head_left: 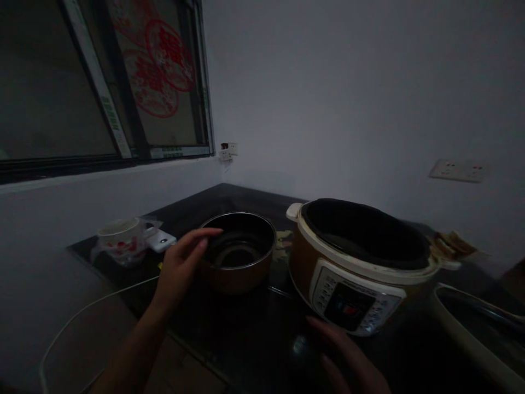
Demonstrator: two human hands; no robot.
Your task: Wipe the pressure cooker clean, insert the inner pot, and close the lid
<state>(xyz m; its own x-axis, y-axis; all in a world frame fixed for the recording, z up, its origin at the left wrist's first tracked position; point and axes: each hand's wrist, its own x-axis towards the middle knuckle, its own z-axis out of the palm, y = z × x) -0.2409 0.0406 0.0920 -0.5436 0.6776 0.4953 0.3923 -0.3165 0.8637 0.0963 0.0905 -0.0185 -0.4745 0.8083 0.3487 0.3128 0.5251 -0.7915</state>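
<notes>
A brown pot with a dark inside stands on the black counter. At its left rim is my left hand, its index finger stretched over the opening and its thumb apart. Whether the fingers touch the rim is hard to see. Low in the view, in front of the cooker, my right hand curves with finger and thumb apart around a dark, rounded, shiny thing, too dim to name. A brown and white electric cooker with a control panel stands open to the right of the pot, its inside black.
A white mug with red marks, partly in plastic, stands at the left beside a white device. A white cord hangs over the counter's edge. A rimmed lid-like thing lies at the right. Sockets are on the wall.
</notes>
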